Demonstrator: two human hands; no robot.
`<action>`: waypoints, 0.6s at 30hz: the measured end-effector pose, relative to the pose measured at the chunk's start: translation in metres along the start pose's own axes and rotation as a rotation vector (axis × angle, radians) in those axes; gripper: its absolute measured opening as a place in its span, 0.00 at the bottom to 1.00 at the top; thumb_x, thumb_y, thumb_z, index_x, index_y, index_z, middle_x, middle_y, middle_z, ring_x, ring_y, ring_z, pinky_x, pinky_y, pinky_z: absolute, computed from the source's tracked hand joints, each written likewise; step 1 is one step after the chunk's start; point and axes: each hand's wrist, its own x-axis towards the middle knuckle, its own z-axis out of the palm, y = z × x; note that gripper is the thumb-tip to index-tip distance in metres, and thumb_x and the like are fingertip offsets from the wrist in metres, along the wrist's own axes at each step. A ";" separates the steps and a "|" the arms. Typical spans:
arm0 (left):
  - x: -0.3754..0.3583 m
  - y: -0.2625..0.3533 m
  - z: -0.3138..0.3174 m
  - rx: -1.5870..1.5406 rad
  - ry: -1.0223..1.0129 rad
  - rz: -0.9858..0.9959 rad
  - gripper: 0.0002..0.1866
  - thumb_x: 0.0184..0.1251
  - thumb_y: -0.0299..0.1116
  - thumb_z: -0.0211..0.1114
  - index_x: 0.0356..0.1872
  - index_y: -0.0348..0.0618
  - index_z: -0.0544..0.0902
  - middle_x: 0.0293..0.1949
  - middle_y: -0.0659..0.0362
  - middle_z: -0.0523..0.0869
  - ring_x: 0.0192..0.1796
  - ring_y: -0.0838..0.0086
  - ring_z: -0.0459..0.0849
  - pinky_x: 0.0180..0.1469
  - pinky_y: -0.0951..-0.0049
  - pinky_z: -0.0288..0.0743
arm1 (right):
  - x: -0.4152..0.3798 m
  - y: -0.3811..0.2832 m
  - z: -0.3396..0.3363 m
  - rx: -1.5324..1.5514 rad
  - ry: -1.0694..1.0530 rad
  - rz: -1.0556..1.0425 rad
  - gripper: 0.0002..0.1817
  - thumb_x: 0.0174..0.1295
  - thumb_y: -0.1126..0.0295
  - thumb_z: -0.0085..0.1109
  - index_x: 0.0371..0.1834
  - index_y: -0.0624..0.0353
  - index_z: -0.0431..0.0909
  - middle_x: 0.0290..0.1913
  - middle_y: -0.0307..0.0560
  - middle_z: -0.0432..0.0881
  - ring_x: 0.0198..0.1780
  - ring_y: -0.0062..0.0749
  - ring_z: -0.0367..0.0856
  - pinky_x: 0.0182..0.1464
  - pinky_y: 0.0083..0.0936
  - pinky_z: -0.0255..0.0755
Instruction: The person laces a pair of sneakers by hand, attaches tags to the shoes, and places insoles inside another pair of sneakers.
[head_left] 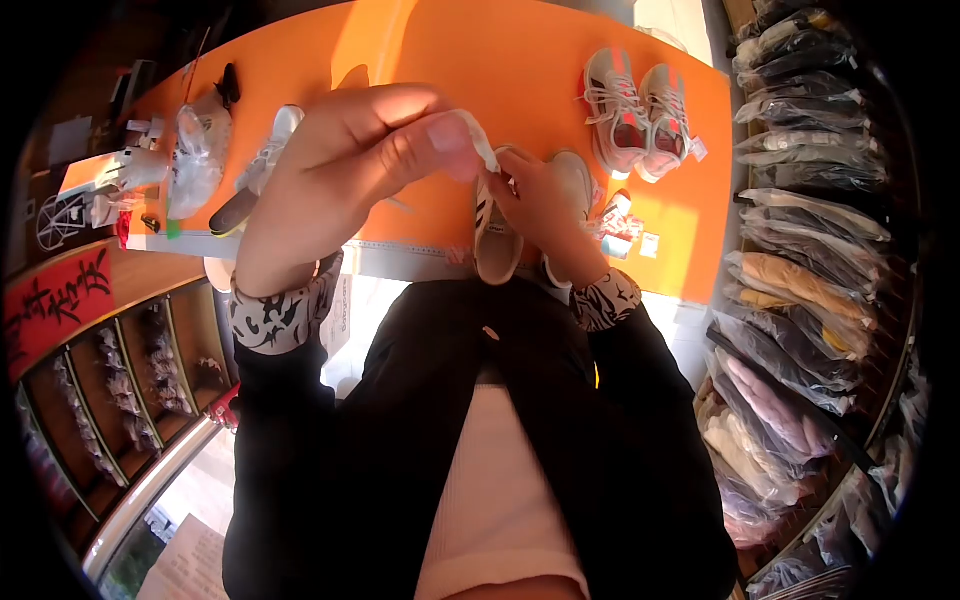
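My left hand (370, 150) is raised over the orange table, its thumb and fingers pinched on one end of a pale, flat shoelace (479, 138). Lower and to the right, my right hand (535, 200) pinches the lace's other visible part, just above a shoe. That shoe (497, 245), with dark stripes and a beige insole, lies at the table's near edge, toe pointing away from me. Beside it sits a second light shoe (570, 180), partly covered by my right hand and wrist.
Grey-and-pink sneakers (614, 115) stand at the back right of the orange table (520, 60). Small packets (618, 230) lie near my right wrist. At left are another shoe (270, 150) and a plastic bag (200, 155). Bagged garments (810, 270) hang at far right.
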 end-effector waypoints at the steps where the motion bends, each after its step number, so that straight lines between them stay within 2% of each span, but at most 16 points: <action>1: -0.003 0.011 -0.003 0.011 0.059 0.025 0.14 0.73 0.38 0.58 0.36 0.36 0.82 0.24 0.67 0.76 0.23 0.89 0.64 0.26 0.85 0.54 | 0.003 0.001 0.000 0.065 0.057 -0.124 0.08 0.62 0.68 0.58 0.35 0.63 0.75 0.31 0.52 0.75 0.31 0.45 0.76 0.33 0.35 0.68; 2: -0.006 0.020 -0.006 0.020 0.118 0.051 0.14 0.73 0.38 0.58 0.37 0.36 0.82 0.26 0.67 0.78 0.24 0.90 0.64 0.26 0.86 0.54 | 0.005 0.001 -0.002 0.128 0.113 -0.247 0.11 0.63 0.68 0.59 0.29 0.65 0.73 0.27 0.51 0.72 0.26 0.40 0.74 0.28 0.31 0.65; 4: -0.008 0.030 -0.014 0.065 0.147 0.112 0.15 0.73 0.39 0.58 0.36 0.35 0.82 0.27 0.67 0.78 0.24 0.90 0.64 0.27 0.85 0.54 | 0.005 -0.014 -0.017 0.121 0.099 -0.276 0.10 0.63 0.68 0.59 0.30 0.65 0.74 0.28 0.50 0.73 0.26 0.39 0.74 0.29 0.30 0.65; 6: -0.009 0.034 -0.023 0.133 0.212 0.153 0.15 0.72 0.39 0.60 0.36 0.34 0.81 0.29 0.64 0.81 0.33 0.85 0.74 0.38 0.83 0.66 | 0.003 -0.033 -0.033 0.114 0.086 -0.301 0.10 0.64 0.68 0.59 0.32 0.65 0.75 0.29 0.49 0.74 0.26 0.38 0.74 0.29 0.29 0.65; 8: -0.003 0.031 -0.031 0.182 0.216 0.192 0.14 0.70 0.37 0.62 0.35 0.34 0.82 0.28 0.65 0.81 0.31 0.85 0.74 0.36 0.84 0.67 | 0.003 -0.049 -0.045 0.148 0.072 -0.309 0.09 0.62 0.69 0.58 0.38 0.64 0.78 0.31 0.51 0.78 0.28 0.46 0.78 0.32 0.33 0.71; 9: -0.002 0.031 -0.033 0.198 0.229 0.198 0.13 0.69 0.36 0.63 0.35 0.34 0.82 0.27 0.65 0.81 0.29 0.86 0.75 0.34 0.85 0.67 | 0.002 -0.056 -0.051 0.147 0.083 -0.315 0.09 0.62 0.69 0.58 0.38 0.64 0.78 0.31 0.51 0.78 0.28 0.46 0.78 0.32 0.33 0.71; 11: 0.002 0.030 -0.034 0.166 0.261 0.216 0.08 0.65 0.31 0.68 0.36 0.34 0.84 0.26 0.64 0.83 0.28 0.85 0.77 0.31 0.86 0.70 | 0.000 -0.068 -0.060 0.257 0.039 -0.276 0.07 0.63 0.72 0.61 0.39 0.65 0.78 0.30 0.45 0.76 0.28 0.30 0.77 0.32 0.23 0.68; 12: 0.004 0.032 -0.035 0.168 0.254 0.221 0.08 0.65 0.31 0.68 0.36 0.34 0.84 0.26 0.64 0.83 0.28 0.85 0.77 0.31 0.86 0.70 | -0.002 -0.073 -0.062 0.255 0.048 -0.276 0.07 0.63 0.72 0.61 0.39 0.65 0.78 0.30 0.45 0.76 0.28 0.30 0.77 0.32 0.23 0.68; 14: 0.011 0.034 -0.036 0.320 0.307 0.398 0.07 0.61 0.27 0.70 0.36 0.34 0.84 0.29 0.62 0.85 0.31 0.83 0.81 0.35 0.86 0.74 | -0.006 -0.080 -0.067 0.223 0.057 -0.223 0.06 0.63 0.74 0.62 0.37 0.65 0.79 0.29 0.41 0.77 0.29 0.23 0.77 0.33 0.19 0.70; 15: 0.013 0.034 -0.037 0.333 0.310 0.441 0.08 0.58 0.24 0.71 0.37 0.34 0.84 0.32 0.60 0.87 0.36 0.80 0.84 0.41 0.83 0.77 | -0.007 -0.085 -0.071 0.219 0.060 -0.216 0.06 0.63 0.74 0.62 0.37 0.65 0.79 0.29 0.41 0.77 0.29 0.23 0.77 0.33 0.19 0.70; 16: 0.015 0.033 -0.036 0.329 0.306 0.443 0.08 0.58 0.24 0.71 0.37 0.34 0.84 0.32 0.60 0.87 0.36 0.80 0.84 0.41 0.83 0.77 | -0.006 -0.092 -0.074 0.341 0.043 -0.217 0.06 0.64 0.74 0.61 0.38 0.65 0.79 0.30 0.40 0.78 0.30 0.21 0.76 0.34 0.18 0.70; 17: 0.018 0.033 -0.035 0.301 0.244 0.462 0.08 0.58 0.24 0.71 0.37 0.33 0.83 0.32 0.60 0.85 0.33 0.81 0.82 0.37 0.84 0.74 | -0.004 -0.097 -0.076 0.462 0.029 -0.219 0.05 0.64 0.74 0.61 0.38 0.65 0.79 0.32 0.39 0.78 0.31 0.18 0.76 0.35 0.16 0.71; 18: 0.020 0.033 -0.032 0.273 0.183 0.483 0.08 0.59 0.24 0.70 0.37 0.32 0.83 0.32 0.59 0.83 0.30 0.82 0.79 0.32 0.85 0.72 | -0.003 -0.102 -0.078 0.457 0.034 -0.221 0.05 0.64 0.74 0.61 0.38 0.65 0.79 0.32 0.39 0.78 0.31 0.18 0.76 0.35 0.16 0.71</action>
